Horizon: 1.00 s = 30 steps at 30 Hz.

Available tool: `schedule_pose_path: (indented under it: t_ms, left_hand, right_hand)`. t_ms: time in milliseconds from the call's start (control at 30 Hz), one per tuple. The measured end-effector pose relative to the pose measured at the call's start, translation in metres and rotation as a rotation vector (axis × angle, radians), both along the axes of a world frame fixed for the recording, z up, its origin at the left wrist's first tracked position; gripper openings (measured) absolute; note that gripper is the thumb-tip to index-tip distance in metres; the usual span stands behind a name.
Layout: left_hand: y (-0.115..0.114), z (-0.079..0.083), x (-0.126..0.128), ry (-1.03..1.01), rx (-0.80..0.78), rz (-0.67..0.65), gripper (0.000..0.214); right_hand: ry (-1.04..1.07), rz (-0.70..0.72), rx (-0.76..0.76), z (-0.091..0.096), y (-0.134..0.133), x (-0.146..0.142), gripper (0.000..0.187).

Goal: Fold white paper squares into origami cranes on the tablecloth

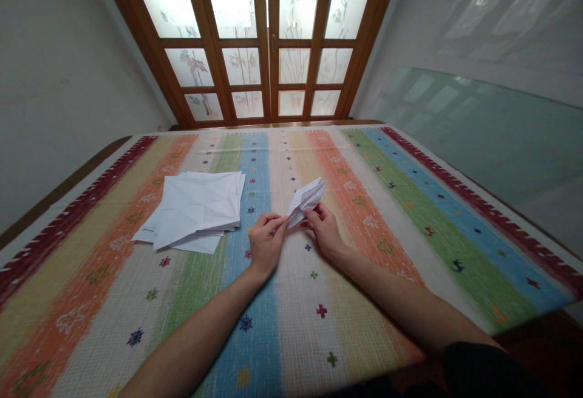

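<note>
A small folded white paper piece [307,199] rests on the striped tablecloth [291,301] near the middle of the table. My left hand [265,241] pinches its near left end, fingers curled together. My right hand [324,228] grips the near right edge of the same piece, fingers closed on it. The far tip of the paper points away from me toward the door.
A loose stack of creased white paper sheets [195,206] lies to the left of my hands. A wooden door with frosted glass panes [268,39] stands beyond the table's far edge. A glass panel [478,130] leans along the right wall.
</note>
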<state>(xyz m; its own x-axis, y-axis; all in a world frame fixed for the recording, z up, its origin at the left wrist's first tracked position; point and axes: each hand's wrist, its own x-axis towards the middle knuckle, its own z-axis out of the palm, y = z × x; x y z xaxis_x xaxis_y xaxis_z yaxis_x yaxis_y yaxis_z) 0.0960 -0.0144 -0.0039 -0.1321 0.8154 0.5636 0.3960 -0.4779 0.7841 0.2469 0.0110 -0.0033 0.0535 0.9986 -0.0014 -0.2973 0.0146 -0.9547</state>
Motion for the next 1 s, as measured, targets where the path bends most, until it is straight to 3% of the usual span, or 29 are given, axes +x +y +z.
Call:
schedule_pose_path:
  t_ms: [200, 367, 500, 733, 1000]
  left_hand:
    - [0.000, 0.000, 0.001, 0.066, -0.082, -0.078, 0.010]
    - [0.000, 0.006, 0.004, 0.068, -0.244, -0.067, 0.022]
    - [-0.001, 0.009, 0.004, 0.026, -0.271, -0.075, 0.015]
    - [0.001, 0.014, 0.003, -0.154, -0.359, -0.031, 0.023]
    - [0.007, 0.018, 0.001, -0.423, -0.480, -0.129, 0.039]
  right_hand:
    - [-0.053, -0.044, -0.005, 0.002, 0.000, 0.003, 0.025]
    - [-0.110, 0.078, 0.031, 0.003, -0.002, 0.002, 0.019]
    - [-0.146, 0.142, 0.077, 0.005, -0.004, 0.000, 0.016]
    - [-0.121, 0.082, 0.021, 0.003, -0.005, -0.002, 0.032]
    - [0.089, 0.120, -0.085, 0.008, -0.001, 0.002, 0.036]
